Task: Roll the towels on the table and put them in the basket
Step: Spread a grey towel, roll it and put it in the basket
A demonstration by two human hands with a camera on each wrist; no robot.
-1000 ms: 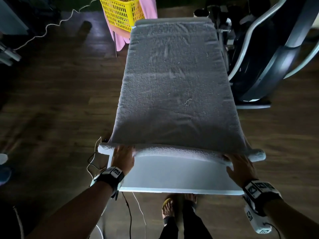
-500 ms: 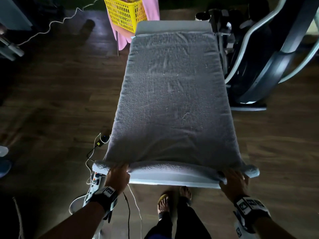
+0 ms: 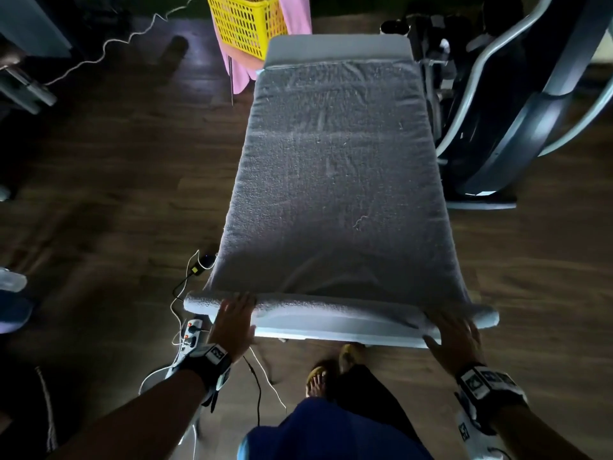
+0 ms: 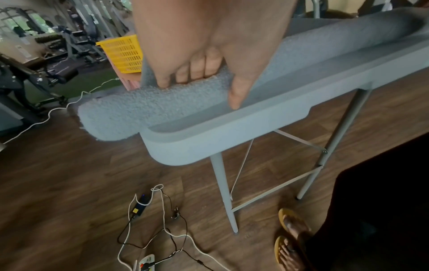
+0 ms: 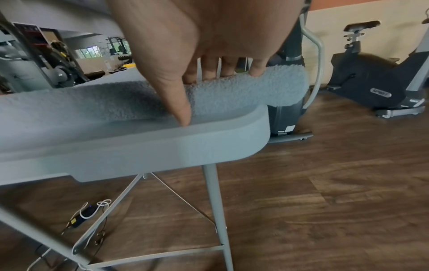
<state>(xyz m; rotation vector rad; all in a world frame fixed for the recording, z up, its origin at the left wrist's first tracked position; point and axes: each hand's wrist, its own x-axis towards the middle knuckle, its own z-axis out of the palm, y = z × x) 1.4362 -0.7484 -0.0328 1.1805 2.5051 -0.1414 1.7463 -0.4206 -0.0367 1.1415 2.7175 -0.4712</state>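
A grey towel (image 3: pixel 335 180) lies spread along almost the whole length of a narrow grey folding table (image 3: pixel 338 330), its near end turned over into a thin roll (image 3: pixel 331 308) that runs across the table just inside the near edge. Both ends of the roll stick out past the table's sides.

The left hand (image 3: pixel 234 322) rests on the left part of the roll. In the left wrist view its fingers (image 4: pixel 192 73) are curved over the top of the roll and the thumb points down in front of it to the table top, so the roll sits clasped between them. The right hand (image 3: pixel 456 333) does the same on the right part of the roll: fingers (image 5: pixel 228 70) over the top, thumb down against the table's near rim, cupping the terry cloth.

Beyond the far left corner of the table stands a yellow plastic basket (image 3: pixel 247 24), with pink cloth (image 3: pixel 295 14) showing beside and beneath it. On the dark wooden floor (image 3: pixel 116 194) to the near left lie tangled cables and a power strip (image 3: pixel 192 333). To the right of the table stands an exercise machine (image 3: pixel 517 121). The person's sandalled feet (image 3: pixel 328 370) are just short of the near edge.
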